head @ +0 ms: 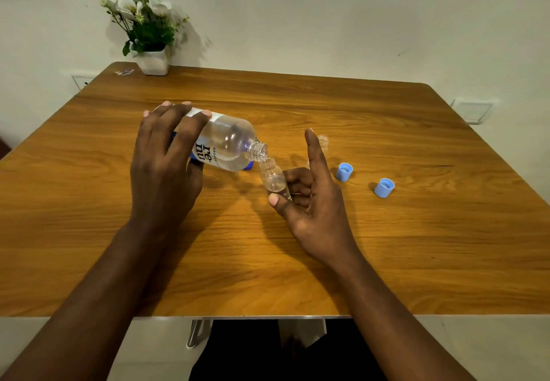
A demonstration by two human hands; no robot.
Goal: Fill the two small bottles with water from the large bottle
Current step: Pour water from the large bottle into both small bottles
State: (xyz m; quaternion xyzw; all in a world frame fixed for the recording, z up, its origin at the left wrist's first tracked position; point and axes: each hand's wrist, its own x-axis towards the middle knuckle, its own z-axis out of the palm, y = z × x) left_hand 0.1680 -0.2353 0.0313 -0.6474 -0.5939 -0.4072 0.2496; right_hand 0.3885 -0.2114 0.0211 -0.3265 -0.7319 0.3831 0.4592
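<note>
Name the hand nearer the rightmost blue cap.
Right. The right hand, holding a small bottle, sits left of the cap; the left hand is farther left, gripping the large bottle.

My left hand (166,166) grips the large bottle (226,142) from above, tipped nearly flat. Its open neck is at the mouth of the small bottle (275,179), which my right hand (312,199) holds between thumb and curled fingers, index finger straight. A second small bottle (323,142) stands uncapped behind that finger. On the wooden table (416,246) to my right lie a first light-blue cap (344,171) and a second light-blue cap (384,187).
</note>
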